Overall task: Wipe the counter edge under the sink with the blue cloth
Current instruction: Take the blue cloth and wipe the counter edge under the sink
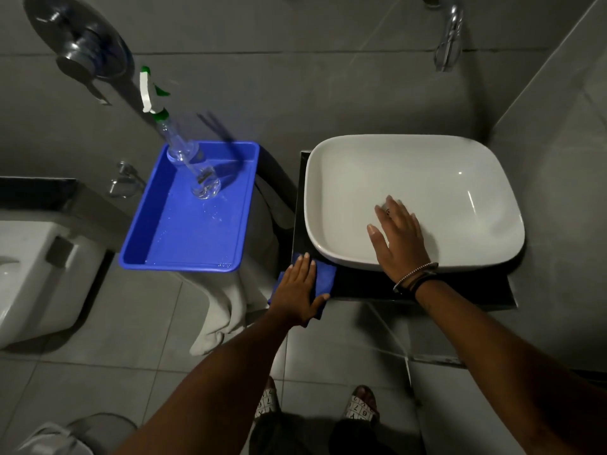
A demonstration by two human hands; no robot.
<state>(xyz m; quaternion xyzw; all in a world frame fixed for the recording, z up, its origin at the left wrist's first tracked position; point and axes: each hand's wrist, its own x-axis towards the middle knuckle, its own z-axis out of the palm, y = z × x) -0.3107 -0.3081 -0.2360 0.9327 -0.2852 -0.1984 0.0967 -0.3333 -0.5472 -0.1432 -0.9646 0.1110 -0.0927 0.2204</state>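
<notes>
A white basin (427, 178) sits on a dark counter (460, 292) whose front edge runs below it. The blue cloth (326, 274) lies over the counter's front left corner. My left hand (300, 287) presses flat on the cloth, fingers together and pointing away from me. Most of the cloth is hidden under that hand. My right hand (399, 239) rests open inside the basin near its front rim, palm down, holding nothing. A beaded bracelet and a dark band circle that wrist.
A blue plastic tray (154, 234) stands left of the sink and holds a clear spray bottle (184, 152) with a green and white nozzle. A pale towel (226, 310) hangs below the tray. A toilet (36, 277) is at far left. A tap (450, 37) hangs on the wall above the basin.
</notes>
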